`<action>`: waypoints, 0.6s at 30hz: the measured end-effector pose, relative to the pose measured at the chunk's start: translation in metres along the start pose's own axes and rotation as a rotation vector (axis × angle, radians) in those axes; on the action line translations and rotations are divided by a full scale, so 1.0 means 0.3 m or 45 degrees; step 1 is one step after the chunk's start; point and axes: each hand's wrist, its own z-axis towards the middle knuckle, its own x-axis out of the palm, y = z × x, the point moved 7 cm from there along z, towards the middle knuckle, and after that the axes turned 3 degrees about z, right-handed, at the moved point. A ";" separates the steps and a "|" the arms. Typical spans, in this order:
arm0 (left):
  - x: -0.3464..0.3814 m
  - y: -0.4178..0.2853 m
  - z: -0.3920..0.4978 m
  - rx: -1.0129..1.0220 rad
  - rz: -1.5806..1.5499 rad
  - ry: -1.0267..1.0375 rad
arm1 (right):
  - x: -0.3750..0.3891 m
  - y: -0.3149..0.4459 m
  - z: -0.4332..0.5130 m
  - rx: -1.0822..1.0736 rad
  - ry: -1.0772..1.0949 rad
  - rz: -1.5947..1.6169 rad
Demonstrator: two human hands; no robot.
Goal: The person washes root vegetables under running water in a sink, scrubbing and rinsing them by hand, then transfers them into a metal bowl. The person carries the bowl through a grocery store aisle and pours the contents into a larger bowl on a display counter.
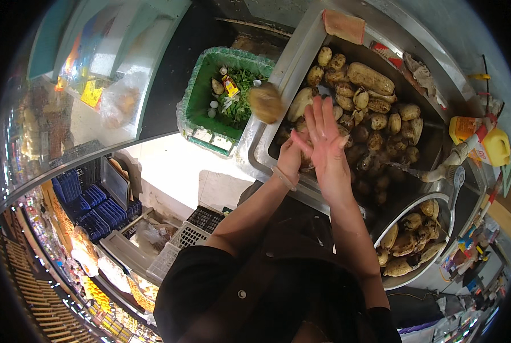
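My right hand (325,141) is raised over the near left part of a steel sink (296,70), palm showing and fingers stretched out, with nothing in its grasp. Close beside it is my left hand (289,157), a bracelet (284,179) around its wrist; its fingers are partly hidden, and I cannot tell whether they hold anything. A motion-blurred brown lump (266,103), apparently a piece of lotus root, appears above the sink's left rim, apart from both hands. Many muddy lotus roots (370,78) lie in the sink, some under dark water.
Left of the sink stands a green lined bin (195,92) holding leafy scraps. A pipe spout (436,172) runs water into the sink. Nearby are a scrub brush (456,182), a yellow jug (497,148), a metal basin (410,283) of lotus roots and a pink cloth (344,27).
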 end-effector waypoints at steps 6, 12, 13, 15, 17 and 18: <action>0.011 -0.079 0.000 -0.163 -0.255 0.115 | -0.133 0.049 -0.017 -0.089 -0.279 -0.647; 0.193 -0.149 -0.099 0.174 -0.085 0.476 | -0.230 -0.054 -0.164 0.059 -0.348 -0.334; 0.232 -0.143 -0.120 0.208 -0.072 0.523 | -0.230 -0.060 -0.182 0.040 -0.342 -0.267; 0.300 -0.122 -0.154 0.233 0.102 0.620 | -0.258 -0.046 -0.208 -0.023 -0.394 -0.169; 0.370 -0.091 -0.167 0.222 0.093 0.723 | -0.308 -0.009 -0.227 -0.084 -0.470 -0.191; 0.407 -0.075 -0.174 0.252 0.153 0.799 | -0.332 0.011 -0.240 -0.115 -0.509 -0.192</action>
